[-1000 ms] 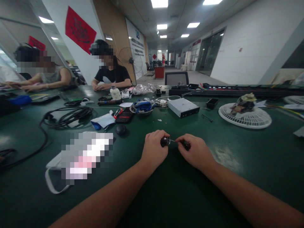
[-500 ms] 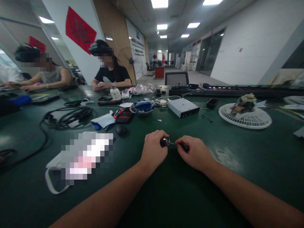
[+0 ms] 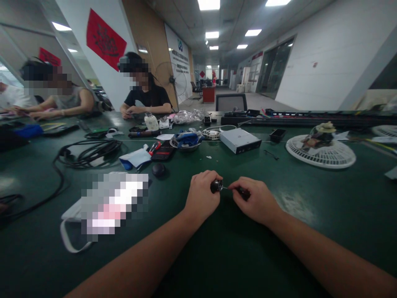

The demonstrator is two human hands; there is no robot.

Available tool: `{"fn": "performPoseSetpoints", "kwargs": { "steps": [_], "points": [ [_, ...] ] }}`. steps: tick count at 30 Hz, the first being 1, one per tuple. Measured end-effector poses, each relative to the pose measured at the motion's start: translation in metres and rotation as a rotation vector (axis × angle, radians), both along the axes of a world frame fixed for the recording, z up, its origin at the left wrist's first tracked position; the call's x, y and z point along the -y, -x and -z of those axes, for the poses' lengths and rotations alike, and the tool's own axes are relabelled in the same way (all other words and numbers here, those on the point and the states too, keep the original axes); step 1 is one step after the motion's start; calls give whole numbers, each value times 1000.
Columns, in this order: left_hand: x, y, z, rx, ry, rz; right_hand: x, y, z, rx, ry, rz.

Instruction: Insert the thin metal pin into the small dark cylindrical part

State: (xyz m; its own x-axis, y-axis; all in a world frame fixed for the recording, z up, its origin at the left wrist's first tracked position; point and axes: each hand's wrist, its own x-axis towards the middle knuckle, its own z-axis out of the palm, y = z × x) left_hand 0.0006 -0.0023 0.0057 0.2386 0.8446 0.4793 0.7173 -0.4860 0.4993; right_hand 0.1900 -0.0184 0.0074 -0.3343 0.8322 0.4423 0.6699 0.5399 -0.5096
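In the middle of the green table, my left hand (image 3: 203, 192) is closed around a dark rounded part with a shiny metal end (image 3: 216, 186); most of it is hidden by the fingers. Across from it, my right hand (image 3: 256, 196) grips a screwdriver with a dark handle (image 3: 242, 191). The thin metal shaft points left, its tip at the shiny end of the dark part. Whether the tip sits in a screw is too small to make out.
A white-grey optical drive (image 3: 239, 140) lies beyond my hands. Further right is a white fan grille (image 3: 321, 151). On the left are a mouse (image 3: 158, 169), coiled black cable (image 3: 89, 153) and a blurred-out item with a white strap (image 3: 72, 244). Co-workers sit across at left.
My right hand has turned slightly, with more of the screwdriver handle showing. The left hand still holds the dark part in nearly the same place.
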Motion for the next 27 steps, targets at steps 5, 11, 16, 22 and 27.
{"fn": "performPoseSetpoints", "kwargs": {
  "steps": [5,11,16,22,27],
  "points": [
    [1,0,-1,4,5,-8,-1,0,1,32,16,118],
    [1,0,0,-6,-12,2,0,-1,0,-9,-13,-22],
    [1,0,1,1,-26,0,0,1,-1,1,9,145],
    [3,0,-1,-26,-28,14,0,-1,-2,-24,58,5],
    [3,-1,-3,-25,-31,16,-3,-1,0,-39,94,196]
  ]
}}
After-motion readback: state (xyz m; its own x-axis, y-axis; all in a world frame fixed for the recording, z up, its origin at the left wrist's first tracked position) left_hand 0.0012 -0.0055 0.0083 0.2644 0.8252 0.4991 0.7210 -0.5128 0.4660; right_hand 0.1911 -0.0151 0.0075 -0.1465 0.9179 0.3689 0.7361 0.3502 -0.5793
